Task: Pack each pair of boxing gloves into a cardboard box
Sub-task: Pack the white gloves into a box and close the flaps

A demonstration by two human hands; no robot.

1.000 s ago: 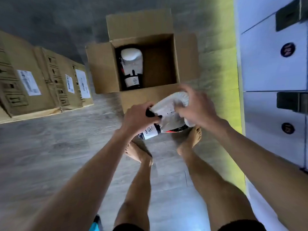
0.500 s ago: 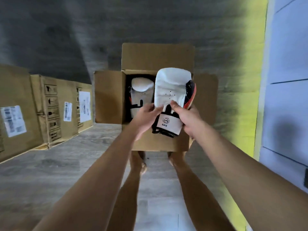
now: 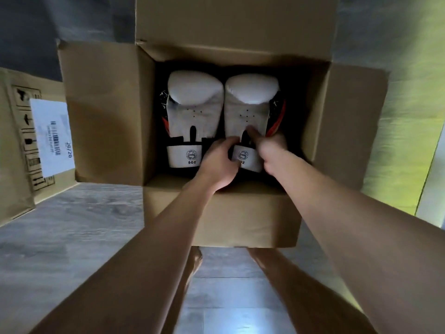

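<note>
Held boxing glove (image 3: 250, 102): white, palm up, on the right side of the open cardboard box (image 3: 240, 220), cuff toward the person.
Second boxing glove (image 3: 192, 112): just beside it on the left, same way up, cuff marked 6oz; whether a hand touches it cannot be told.
Left grip (image 3: 218, 162): fingers curled round the left edge of the held boxing glove's cuff.
Right grip (image 3: 269, 150): curled on the cuff's right side, one digit at the dark slit.
Box flaps: spread outward.
Floor (image 3: 72, 225): grey wood; the box stands on it.
Closed carton (image 3: 14, 153): at left, bearing a white label (image 3: 51, 136).
</note>
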